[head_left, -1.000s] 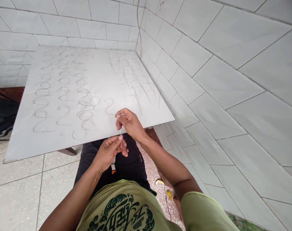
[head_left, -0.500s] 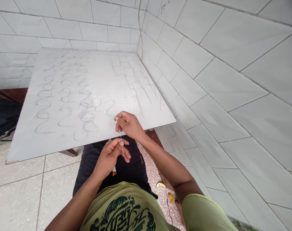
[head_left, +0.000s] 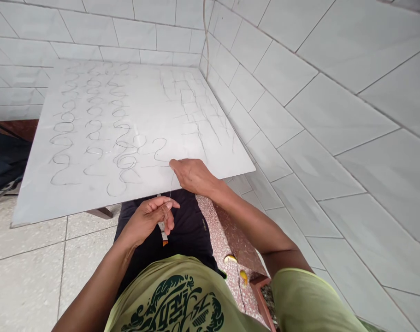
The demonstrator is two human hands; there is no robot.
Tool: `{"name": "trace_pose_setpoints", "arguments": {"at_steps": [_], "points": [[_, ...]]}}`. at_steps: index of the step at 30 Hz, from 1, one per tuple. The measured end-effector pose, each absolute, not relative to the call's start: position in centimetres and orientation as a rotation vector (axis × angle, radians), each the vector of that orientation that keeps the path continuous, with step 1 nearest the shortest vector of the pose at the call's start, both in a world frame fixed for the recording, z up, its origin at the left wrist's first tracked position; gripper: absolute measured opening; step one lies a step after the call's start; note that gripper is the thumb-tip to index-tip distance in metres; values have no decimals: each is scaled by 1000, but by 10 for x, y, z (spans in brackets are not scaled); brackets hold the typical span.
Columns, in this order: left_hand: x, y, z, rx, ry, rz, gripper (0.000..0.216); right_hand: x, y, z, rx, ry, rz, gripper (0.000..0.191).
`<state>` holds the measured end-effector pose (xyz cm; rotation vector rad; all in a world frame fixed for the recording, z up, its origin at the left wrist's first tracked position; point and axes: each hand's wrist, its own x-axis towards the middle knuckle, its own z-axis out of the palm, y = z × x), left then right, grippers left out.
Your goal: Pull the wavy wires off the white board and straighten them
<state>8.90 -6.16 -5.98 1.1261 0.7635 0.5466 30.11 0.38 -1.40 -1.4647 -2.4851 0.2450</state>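
A thin wire (head_left: pixel 171 185) runs between my two hands at the near edge of the white tabletop (head_left: pixel 182 180). My left hand (head_left: pixel 148 219) pinches its lower part between thumb and forefinger, above my lap. Higher up, my right hand (head_left: pixel 195 175) has its fingers closed on the wire, back of the hand upward. A thin straight length sticks out leftward from the right fingertips, over the tabletop. Just beyond them lies a 2-shaped curved piece (head_left: pixel 160 150), which looks like bent wire. The right fingertips' exact grip is hidden.
Columns of similar curved shapes (head_left: pixel 62 143) cover the tabletop's left side; straighter crooked strands (head_left: pixel 196 124) lie at the right. Tiled walls (head_left: pixel 299 92) stand behind and right. A dark bag (head_left: pixel 5 157) is at the left. Yellow peel-like scraps (head_left: pixel 243 277) lie below right.
My right hand has turned so its back faces up, and a length of wire now points left from it. My left hand has shifted slightly left, and the hands are farther apart.
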Motion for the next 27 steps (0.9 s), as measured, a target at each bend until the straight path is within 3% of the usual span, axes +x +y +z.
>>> {"name": "trace_pose_setpoints", "arguments": {"at_steps": [7, 14, 24, 27], "points": [[91, -62, -58, 1625, 959, 570, 62, 305, 3, -5, -1424, -2459, 351, 12], [94, -62, -54, 1840, 984, 497, 63, 302, 2, 1, -1453, -2546, 341, 15], [103, -68, -58, 1503, 1008, 593, 76, 323, 16, 5, -1425, -2431, 479, 18], [106, -72, -63, 1439, 1019, 637, 68, 328, 23, 7, -1428, -2423, 496, 16]]}}
